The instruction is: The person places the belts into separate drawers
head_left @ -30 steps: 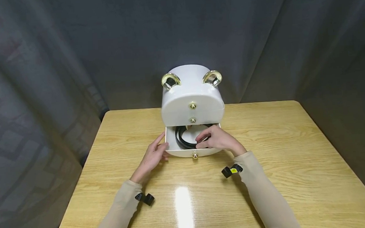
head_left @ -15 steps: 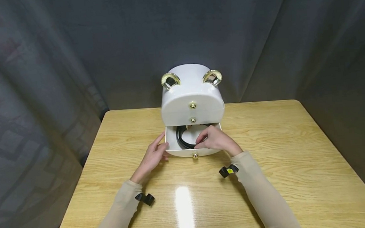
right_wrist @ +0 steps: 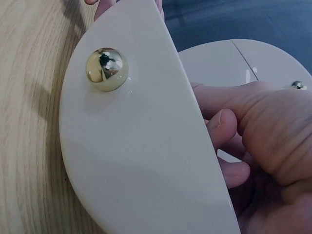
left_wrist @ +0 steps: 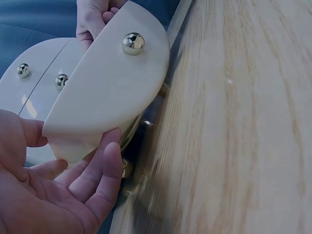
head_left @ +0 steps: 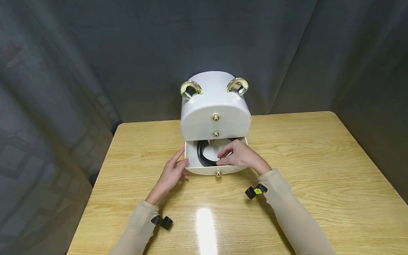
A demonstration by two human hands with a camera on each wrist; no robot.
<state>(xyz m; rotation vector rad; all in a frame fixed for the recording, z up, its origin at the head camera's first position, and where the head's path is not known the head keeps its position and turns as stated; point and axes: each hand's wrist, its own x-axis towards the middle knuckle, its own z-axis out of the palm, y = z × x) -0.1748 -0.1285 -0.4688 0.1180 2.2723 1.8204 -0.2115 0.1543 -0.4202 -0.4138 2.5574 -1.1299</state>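
Note:
A white rounded drawer box [head_left: 216, 123] with gold ear-shaped rings stands near the back of the table. Its bottom drawer [head_left: 191, 155] is pulled out toward me. Inside lies a coiled black belt [head_left: 201, 155] with a small gold piece at the back of the loop. My left hand [head_left: 170, 176] grips the drawer's left side; in the left wrist view its thumb is at the rim and its fingers lie under the curved wall. My right hand [head_left: 242, 156] reaches over the drawer front and pinches the belt's near right part with curled fingers, which the front panel [right_wrist: 136, 122] partly hides.
The wooden table [head_left: 316, 183] extends on both sides of the box. A dark grey curtain [head_left: 143, 57] hangs behind it and along the sides. Gold knobs [head_left: 218, 173] stick out from the drawer fronts.
My right hand has shifted slightly left and now lies lower over the belt. The belt's left edge has moved a little right. The left hand and drawer stay put.

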